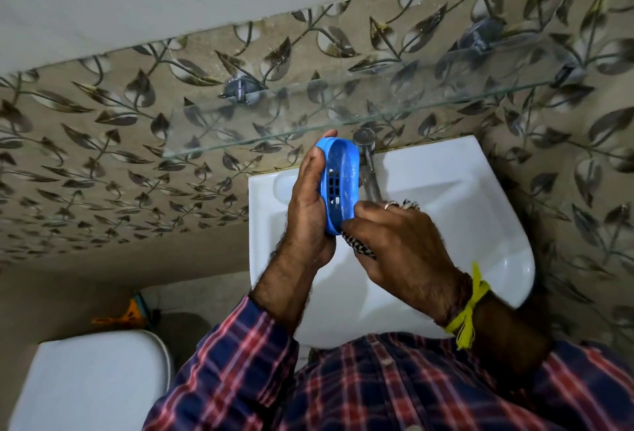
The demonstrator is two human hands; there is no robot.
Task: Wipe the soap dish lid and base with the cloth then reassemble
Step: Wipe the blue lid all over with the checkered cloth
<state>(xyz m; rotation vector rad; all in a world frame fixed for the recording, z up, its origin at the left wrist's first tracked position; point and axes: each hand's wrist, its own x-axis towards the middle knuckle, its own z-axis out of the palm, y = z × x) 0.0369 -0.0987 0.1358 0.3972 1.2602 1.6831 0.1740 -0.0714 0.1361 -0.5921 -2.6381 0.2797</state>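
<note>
My left hand (308, 204) grips a blue oval soap dish part (343, 176) with a slotted grid, held on edge above the sink, its hollow side facing right. My right hand (398, 242) is closed on a checked cloth (358, 247), of which only a small bunch shows under the fingers. The cloth meets the lower rim of the blue part. White smears mark the inside of the blue part. I cannot tell whether a second blue piece sits behind it in my left palm.
A white wall-hung sink (463, 211) lies under my hands, with a chrome tap (367, 159) just behind the dish. A glass shelf (377, 115) juts from the leaf-patterned wall above. A white toilet cistern (89, 379) stands at lower left.
</note>
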